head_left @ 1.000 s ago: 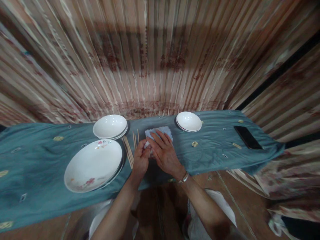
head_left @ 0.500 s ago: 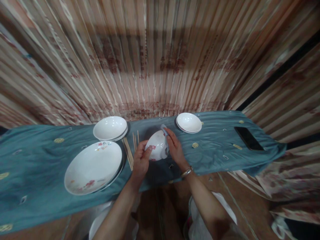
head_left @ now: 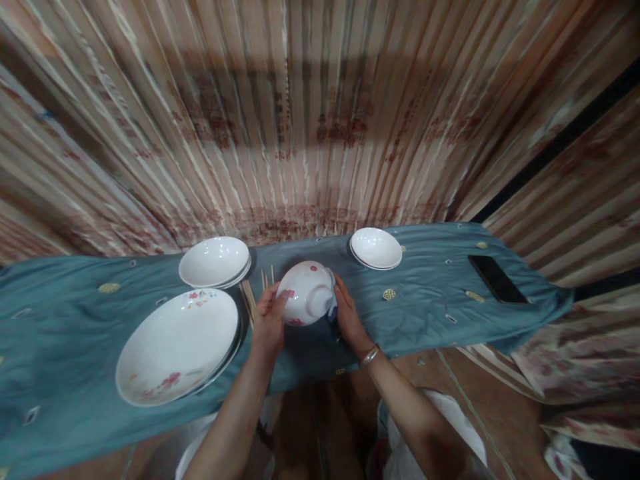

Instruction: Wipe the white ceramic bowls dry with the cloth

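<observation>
I had the left hand (head_left: 269, 323) gripping a tilted bowl (head_left: 301, 293) above the desk (head_left: 420, 307) — the right hand (head_left: 351, 319) held a cloth (head_left: 333, 309) against the bowl's side.

Flowered bowl (head_left: 300, 293): interior turned away, unseen by me. Bluish cloth (head_left: 333, 307): largely hidden from me behind bowl and right hand (head_left: 349, 317). Chopsticks (head_left: 247, 297): partly covered by the left hand (head_left: 269, 319); I cannot count them. Cloth-covered desk (head_left: 420, 313): cut off at my left edge. Curtain (head_left: 305, 167): lettering too small for me to read.
</observation>
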`<state>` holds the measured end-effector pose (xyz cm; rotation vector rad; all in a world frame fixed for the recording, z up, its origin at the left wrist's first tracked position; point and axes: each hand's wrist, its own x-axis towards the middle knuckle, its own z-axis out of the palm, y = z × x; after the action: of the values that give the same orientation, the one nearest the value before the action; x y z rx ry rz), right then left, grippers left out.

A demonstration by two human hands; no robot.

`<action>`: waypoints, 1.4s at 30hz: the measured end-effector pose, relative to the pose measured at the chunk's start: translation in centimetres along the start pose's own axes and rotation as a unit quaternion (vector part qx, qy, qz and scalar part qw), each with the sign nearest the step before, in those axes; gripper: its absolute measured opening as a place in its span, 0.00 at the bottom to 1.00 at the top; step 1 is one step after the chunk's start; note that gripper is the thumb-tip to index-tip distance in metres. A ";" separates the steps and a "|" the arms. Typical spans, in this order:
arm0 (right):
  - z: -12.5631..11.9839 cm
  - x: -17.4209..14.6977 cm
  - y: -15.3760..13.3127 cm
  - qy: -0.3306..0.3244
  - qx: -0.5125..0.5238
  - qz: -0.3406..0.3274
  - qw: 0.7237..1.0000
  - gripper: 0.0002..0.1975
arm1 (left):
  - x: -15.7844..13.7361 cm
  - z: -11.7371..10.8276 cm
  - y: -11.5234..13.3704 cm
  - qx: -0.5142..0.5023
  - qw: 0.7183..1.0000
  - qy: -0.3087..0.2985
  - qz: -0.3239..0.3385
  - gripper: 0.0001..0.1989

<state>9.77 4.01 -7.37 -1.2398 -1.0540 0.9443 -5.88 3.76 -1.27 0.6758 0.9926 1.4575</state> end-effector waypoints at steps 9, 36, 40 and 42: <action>0.5 -0.3 0.0 0.027 -0.020 -0.018 0.999 0.33 | 0.6 0.1 0.2 -0.115 0.983 0.047 -0.134 0.11; 0.7 -6.9 1.4 -0.018 -0.174 -0.105 0.979 0.27 | -0.7 1.5 1.4 -0.147 0.966 0.074 -0.199 0.06; 0.5 -7.9 1.3 -0.031 -0.192 -0.129 0.972 0.29 | -0.6 1.3 1.5 -0.147 0.967 0.084 -0.190 0.05; 0.5 -8.4 1.0 -0.040 -0.213 -0.139 0.966 0.30 | -0.6 1.2 1.8 -0.147 0.966 0.094 -0.189 0.06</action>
<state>7.08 -3.85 -9.23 -1.3607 -1.5058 0.5693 -5.63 3.51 0.91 0.1223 0.9624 1.3049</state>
